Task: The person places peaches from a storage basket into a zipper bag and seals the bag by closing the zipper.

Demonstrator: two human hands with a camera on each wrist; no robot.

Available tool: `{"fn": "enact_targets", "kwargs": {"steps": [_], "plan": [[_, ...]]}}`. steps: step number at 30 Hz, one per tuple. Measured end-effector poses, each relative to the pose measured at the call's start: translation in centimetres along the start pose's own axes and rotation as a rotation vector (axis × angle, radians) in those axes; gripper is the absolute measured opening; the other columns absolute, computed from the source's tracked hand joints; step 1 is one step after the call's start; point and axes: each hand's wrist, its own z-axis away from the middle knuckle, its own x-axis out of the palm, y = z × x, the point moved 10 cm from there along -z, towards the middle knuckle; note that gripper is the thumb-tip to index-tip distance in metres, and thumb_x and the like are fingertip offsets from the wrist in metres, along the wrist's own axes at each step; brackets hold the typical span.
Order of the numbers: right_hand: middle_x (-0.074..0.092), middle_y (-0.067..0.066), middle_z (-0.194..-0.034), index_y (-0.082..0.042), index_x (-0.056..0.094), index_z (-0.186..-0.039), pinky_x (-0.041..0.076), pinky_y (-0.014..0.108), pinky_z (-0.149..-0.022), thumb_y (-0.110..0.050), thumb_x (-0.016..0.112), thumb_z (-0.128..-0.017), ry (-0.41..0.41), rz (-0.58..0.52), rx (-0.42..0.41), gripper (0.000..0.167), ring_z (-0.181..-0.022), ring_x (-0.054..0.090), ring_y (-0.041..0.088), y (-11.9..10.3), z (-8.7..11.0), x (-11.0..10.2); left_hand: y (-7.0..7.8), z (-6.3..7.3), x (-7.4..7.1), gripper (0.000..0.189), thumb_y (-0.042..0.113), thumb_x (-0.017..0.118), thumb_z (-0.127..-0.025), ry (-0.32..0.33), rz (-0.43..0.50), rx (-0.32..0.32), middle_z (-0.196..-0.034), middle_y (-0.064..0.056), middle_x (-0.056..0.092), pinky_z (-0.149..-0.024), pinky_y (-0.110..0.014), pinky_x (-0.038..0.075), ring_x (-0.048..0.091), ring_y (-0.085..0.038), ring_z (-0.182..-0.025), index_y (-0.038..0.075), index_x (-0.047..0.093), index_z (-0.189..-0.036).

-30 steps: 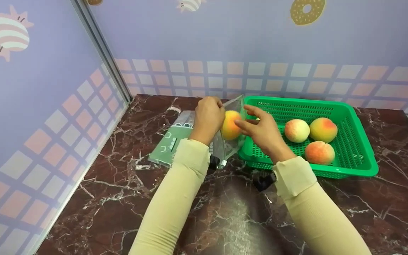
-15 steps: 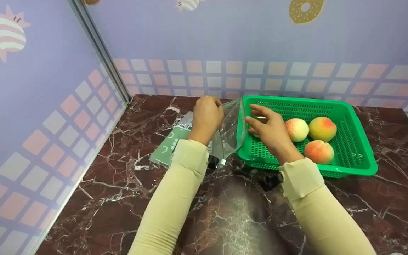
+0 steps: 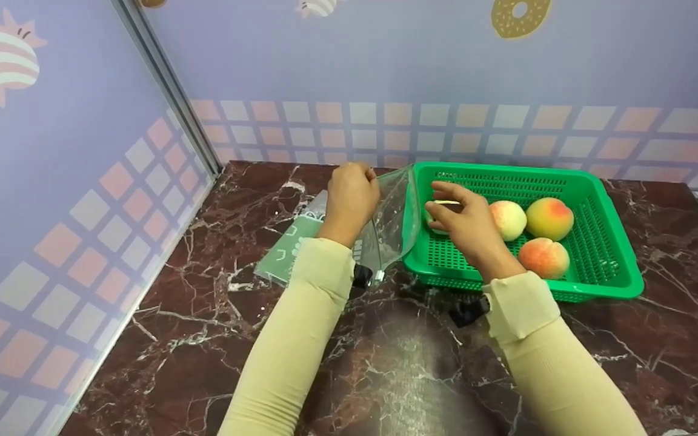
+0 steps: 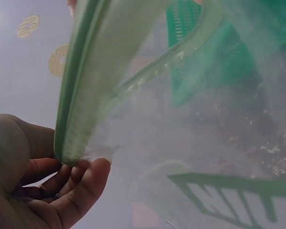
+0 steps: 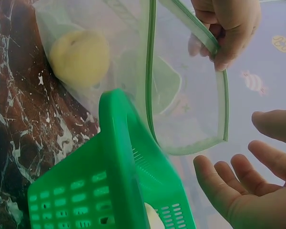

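My left hand (image 3: 352, 197) pinches the top edge of a clear zip bag (image 3: 394, 212), whose mouth gapes toward the right. In the right wrist view a yellow peach (image 5: 81, 58) lies at the bottom of the bag. My right hand (image 3: 473, 227) is held over the left part of a green basket (image 3: 624, 260), its fingers spread and holding nothing. Peaches sit in the basket: a pale one (image 3: 509, 221), a yellow-red one (image 3: 550, 219) and a pinkish one (image 3: 544, 258). Another pale fruit (image 3: 445, 206) is mostly hidden behind the right hand.
A flat bag with a green print (image 3: 291, 248) lies on the dark marbled table (image 3: 173, 375), left of my left forearm. Patterned wall panels (image 3: 385, 72) stand behind the table and on the left. The basket's left rim is close beside the bag's mouth.
The peach at the bag's mouth has left my right hand and gone down into the bag. My right hand has drawn back to the right, over the basket; the left keeps its hold.
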Motion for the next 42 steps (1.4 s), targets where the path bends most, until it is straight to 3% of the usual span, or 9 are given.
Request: {"fn": "enact_targets", "kwargs": {"steps": [9,16,20,27,38,42], "plan": [[0.043,0.011,-0.143,-0.019,0.041,-0.147,0.053,0.032,-0.095,-0.026,0.057,-0.098,0.01,0.033,0.001,0.052,-0.126,0.052,0.024,0.1,0.3,-0.5,-0.2,0.2,0.4,0.034,0.008,0.052,-0.093,-0.019,0.025,-0.004,-0.07,-0.004,0.048,-0.062,-0.031,0.039,0.042,-0.018,-0.065,0.014,0.046,-0.06],[0.044,0.011,-0.143,-0.018,0.044,-0.145,0.051,0.036,-0.097,-0.029,0.057,-0.098,0.02,0.082,-0.005,0.051,-0.125,0.051,0.025,0.1,0.4,-1.2,-0.6,0.3,1.0,0.035,0.008,0.049,-0.095,-0.058,0.05,-0.012,-0.067,-0.003,0.051,-0.056,-0.028,0.036,0.04,-0.015,-0.056,0.014,0.051,-0.06],[0.045,0.009,-0.143,-0.02,0.047,-0.143,0.05,0.038,-0.098,-0.032,0.058,-0.097,0.036,0.129,-0.008,0.049,-0.126,0.05,0.024,0.3,0.5,-1.8,-0.5,0.4,0.9,0.034,0.007,0.05,-0.094,-0.053,0.033,-0.003,-0.071,-0.004,0.055,-0.059,-0.028,0.037,0.042,-0.016,-0.06,0.014,0.051,-0.061],[0.046,0.008,-0.143,-0.021,0.048,-0.141,0.049,0.039,-0.096,-0.035,0.06,-0.096,0.052,0.195,0.001,0.049,-0.126,0.048,0.024,0.7,0.9,-2.8,-0.5,0.5,0.9,0.039,0.006,0.051,-0.093,-0.053,0.051,-0.004,-0.062,-0.002,0.043,-0.056,-0.028,0.034,0.037,-0.016,-0.057,0.016,0.043,-0.056],[0.047,0.006,-0.142,-0.025,0.05,-0.14,0.05,0.038,-0.094,-0.04,0.062,-0.093,0.083,0.215,0.036,0.05,-0.124,0.052,0.023,1.6,1.3,-4.4,-0.8,0.4,1.0,0.038,0.008,0.052,-0.094,-0.058,0.06,-0.019,-0.063,-0.002,0.046,-0.056,-0.029,0.035,0.04,-0.016,-0.057,0.014,0.047,-0.057],[0.048,0.006,-0.142,-0.025,0.05,-0.139,0.049,0.038,-0.093,-0.038,0.062,-0.094,0.091,0.232,0.038,0.049,-0.123,0.052,0.023,1.8,1.4,-4.8,-0.9,0.5,1.0,0.029,0.007,0.052,-0.093,-0.065,0.062,-0.027,-0.072,-0.005,0.06,-0.058,-0.029,0.041,0.046,-0.016,-0.061,0.01,0.063,-0.066]]}}
